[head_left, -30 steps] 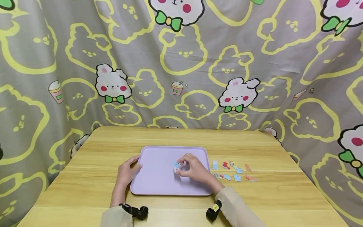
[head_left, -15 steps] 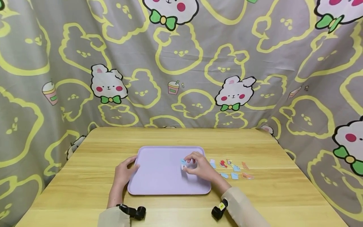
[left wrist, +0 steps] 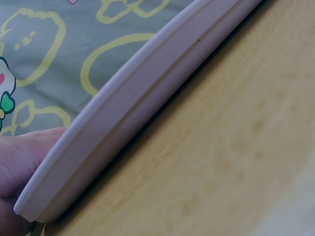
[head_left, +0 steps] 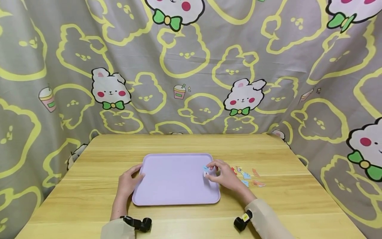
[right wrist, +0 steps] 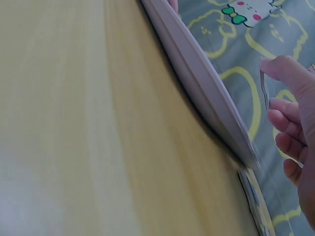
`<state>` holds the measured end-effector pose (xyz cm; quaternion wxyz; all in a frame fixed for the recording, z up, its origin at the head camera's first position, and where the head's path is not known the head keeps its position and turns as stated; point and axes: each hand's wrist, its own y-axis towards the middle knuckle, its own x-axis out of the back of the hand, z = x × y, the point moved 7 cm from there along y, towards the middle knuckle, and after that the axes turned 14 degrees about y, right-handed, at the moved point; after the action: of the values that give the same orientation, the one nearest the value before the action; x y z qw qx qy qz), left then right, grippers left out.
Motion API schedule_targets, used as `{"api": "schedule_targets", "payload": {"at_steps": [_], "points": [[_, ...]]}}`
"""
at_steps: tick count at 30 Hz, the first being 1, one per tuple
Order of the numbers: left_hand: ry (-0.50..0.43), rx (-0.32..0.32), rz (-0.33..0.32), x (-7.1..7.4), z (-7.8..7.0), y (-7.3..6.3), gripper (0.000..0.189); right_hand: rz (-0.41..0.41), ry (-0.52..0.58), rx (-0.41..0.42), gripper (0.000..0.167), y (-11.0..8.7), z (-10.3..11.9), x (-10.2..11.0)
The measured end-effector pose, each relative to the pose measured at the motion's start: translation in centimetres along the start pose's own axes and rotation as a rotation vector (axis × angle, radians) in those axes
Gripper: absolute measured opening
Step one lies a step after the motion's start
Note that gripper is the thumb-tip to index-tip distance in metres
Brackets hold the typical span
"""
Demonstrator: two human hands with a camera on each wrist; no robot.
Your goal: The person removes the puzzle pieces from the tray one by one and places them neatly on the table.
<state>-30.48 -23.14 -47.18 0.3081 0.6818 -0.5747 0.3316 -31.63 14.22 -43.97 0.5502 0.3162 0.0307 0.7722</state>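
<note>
A lilac tray [head_left: 176, 179] lies on the wooden table. My left hand [head_left: 128, 181] grips its left edge, thumb over the rim and fingers along the outer side; part of that hand [left wrist: 22, 162] shows past the rim in the left wrist view. Between thumb and fingertips, my right hand [head_left: 223, 174] pinches a thin, flat puzzle piece [head_left: 206, 171] in blue and white, held up over the tray's right side. In the right wrist view the puzzle piece [right wrist: 265, 88] appears edge-on, above the tabletop.
Several more flat puzzle pieces [head_left: 246, 175], blue, red and orange, lie on the table right of the tray, partly hidden behind my right hand. A patterned grey curtain [head_left: 191, 73] hangs behind and at both sides of the table [head_left: 179, 144].
My right hand has moved rightward with the puzzle piece, from over the tray's middle to its right side. The left hand keeps its grip on the tray. The head view has shifted slightly.
</note>
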Motion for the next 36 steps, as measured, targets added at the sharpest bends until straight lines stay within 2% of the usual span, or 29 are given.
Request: {"api": "schedule_targets", "payload": {"at_steps": [15, 25, 36], "points": [[0.009, -0.008, -0.006, -0.1, 0.5, 0.1, 0.049, -0.079, 0.008, -0.093, 0.029, -2.5, -1.8, 4.9], [0.003, -0.008, -0.004, -0.2, 0.2, 0.2, 0.048, -0.119, -0.085, -0.106, 0.030, -4.4, -2.3, 7.7], [-0.003, -0.003, 0.007, -0.3, 0.1, 0.3, 0.048, -0.147, -0.107, -0.151, 0.027, -6.4, -3.5, 10.3]]}}
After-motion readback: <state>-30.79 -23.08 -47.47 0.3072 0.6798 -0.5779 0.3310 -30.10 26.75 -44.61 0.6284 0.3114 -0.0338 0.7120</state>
